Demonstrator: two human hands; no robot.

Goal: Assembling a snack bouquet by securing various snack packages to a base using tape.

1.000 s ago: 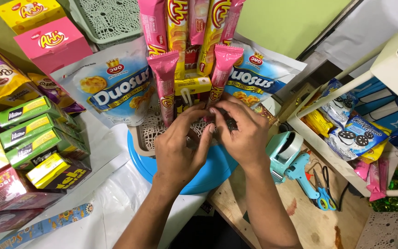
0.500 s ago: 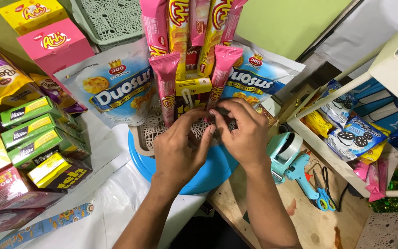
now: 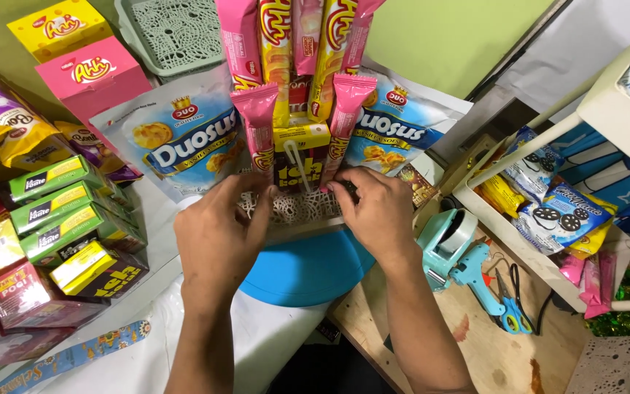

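A white lattice basket [image 3: 293,209] stands on a round blue base [image 3: 308,266], with snack packs rising out of it. A small yellow and brown drink carton [image 3: 300,157] with a straw sits at its front. Two pink snack sticks [image 3: 259,120] flank the carton, and blue and white snack bags [image 3: 176,142] stand behind. My left hand [image 3: 220,237] rests on the basket's front left rim, fingers curled against the lattice. My right hand [image 3: 373,211] presses on the front right rim beside the carton. What the fingertips pinch is hidden.
Green, yellow and red snack boxes [image 3: 60,211] are stacked at the left, with pink and yellow boxes [image 3: 89,73] behind. A teal tape dispenser [image 3: 450,241], a blue glue gun [image 3: 483,281] and scissors [image 3: 508,306] lie on the wooden board at right. A white shelf [image 3: 548,270] holds cookie packs.
My two hands have drawn apart, from pressed together at the basket's front middle to its left and right sides. The drink carton now shows between them.
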